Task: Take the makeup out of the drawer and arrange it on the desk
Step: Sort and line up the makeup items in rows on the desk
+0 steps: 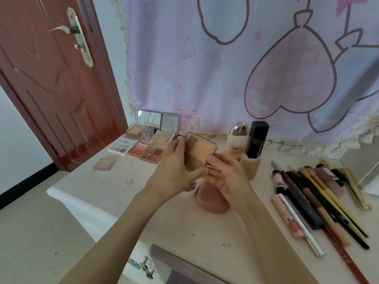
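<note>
Both hands, left point(176, 167) and right point(227, 179), pinch the palette point(200, 152) by its edges (light, rigid, probably crack-prone powder inside) above the desk point(114, 193).

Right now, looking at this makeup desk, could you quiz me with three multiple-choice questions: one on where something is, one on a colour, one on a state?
1. Where do the brushes and pencils lie on the desk?
A. right side
B. left side
C. on the floor

2. What colour is the tall bottle's cap?
A. white
B. black
C. red

3. How is the brown palette?
A. flat on the desk
B. leaning on the curtain
C. held up in both hands

Answers: 1 A, they lie in a row at the right. 2 B, the cap is black. 3 C, the left hand and right hand grip its edges above the desk.
</note>
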